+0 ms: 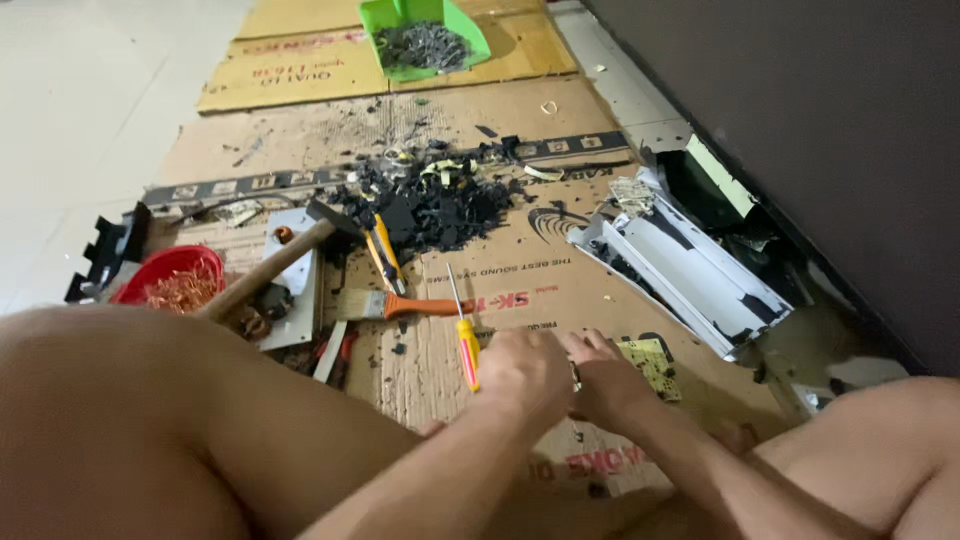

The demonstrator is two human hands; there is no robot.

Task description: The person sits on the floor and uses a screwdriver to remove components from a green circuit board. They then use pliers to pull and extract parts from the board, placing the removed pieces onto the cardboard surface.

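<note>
Informal floor-level salvage workshop: flattened brown cardboard sheets (560, 260) over pale tiled floor (90, 110), wooden-handled hammer (275, 262), heap of black plastic fragments (435, 205), green plastic bin of metal scrap (424, 40).

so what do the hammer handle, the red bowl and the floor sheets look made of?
Hammer handle: likely bare wood, tan, matte.
Red bowl: probably plastic, uniformly coloured, smooth rim.
Floor sheets: flattened corrugated cardboard, brown, printed, scuffed.
Both hands work over them, grip unclear.

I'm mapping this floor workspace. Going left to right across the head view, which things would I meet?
Black plastic part → red bowl of copper wire → hammer → yellow-handled screwdriver → left hand → right hand → white metal casing.
</note>
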